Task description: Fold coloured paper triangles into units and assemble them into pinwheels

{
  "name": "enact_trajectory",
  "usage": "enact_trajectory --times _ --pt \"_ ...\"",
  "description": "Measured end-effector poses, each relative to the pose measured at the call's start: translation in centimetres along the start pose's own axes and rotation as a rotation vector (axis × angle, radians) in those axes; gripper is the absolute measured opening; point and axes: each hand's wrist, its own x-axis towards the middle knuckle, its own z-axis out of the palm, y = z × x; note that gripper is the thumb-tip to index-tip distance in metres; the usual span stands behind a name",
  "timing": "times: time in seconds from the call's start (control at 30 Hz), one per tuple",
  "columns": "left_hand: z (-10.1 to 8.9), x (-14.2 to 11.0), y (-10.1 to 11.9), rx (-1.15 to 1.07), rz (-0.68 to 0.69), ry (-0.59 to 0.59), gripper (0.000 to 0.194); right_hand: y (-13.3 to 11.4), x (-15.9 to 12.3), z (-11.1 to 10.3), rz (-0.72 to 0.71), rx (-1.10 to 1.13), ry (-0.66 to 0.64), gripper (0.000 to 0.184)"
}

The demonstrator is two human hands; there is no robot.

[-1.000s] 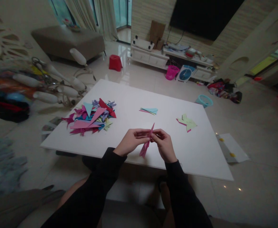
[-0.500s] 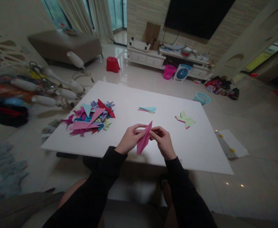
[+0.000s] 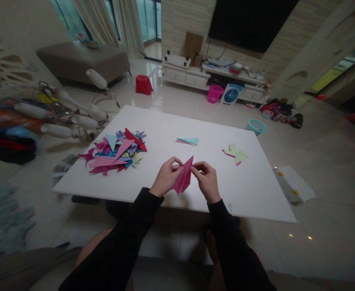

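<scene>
A pink folded origami paper (image 3: 183, 178), pointed at the top and with spread layers below, is held up over the near edge of the white table (image 3: 247, 190). My left hand (image 3: 167, 174) pinches its left side between thumb and fingers. On its right edge, near the upper part, my right hand (image 3: 206, 178) pinches with thumb and forefinger. Beyond my hands lies a small stack of folded papers (image 3: 189, 140), light blue on top. To the right rest pale green and pink folded pieces (image 3: 236, 153). At the left is a heap of colourful folded paper pieces (image 3: 113, 151).
A chandelier-like lamp (image 3: 74, 115) stands close to the table's left edge. Past the far side are a red stool (image 3: 143, 84), a pink basket (image 3: 214, 93) and a light blue basket (image 3: 256, 126). A white box-like sheet (image 3: 294, 184) is beyond the right edge.
The pink folded paper has turned slightly and its lower layers are spread wider apart. Both hands keep their pinch on it, with small finger shifts. The view has shifted a little.
</scene>
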Motion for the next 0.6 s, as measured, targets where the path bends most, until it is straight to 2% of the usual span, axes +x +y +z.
enact_trajectory --times 0.17,0.37,0.5,0.6 --pt "0.6 -0.1 -0.3 0.001 -0.018 -0.026 0.031 -0.3 -0.3 0.4 -0.023 0.015 -0.024 0.016" --pt "0.5 -0.1 -0.5 0.096 0.013 -0.065 0.026 0.5 0.0 -0.2 0.019 0.165 0.061 0.038" --pt "0.4 -0.1 -0.4 0.147 0.003 -0.069 0.031 0.4 0.2 -0.7 0.032 0.151 0.083 0.029" --pt "0.4 0.0 -0.3 0.165 -0.025 -0.089 0.033 0.3 0.4 -1.1 0.019 0.164 0.112 0.032"
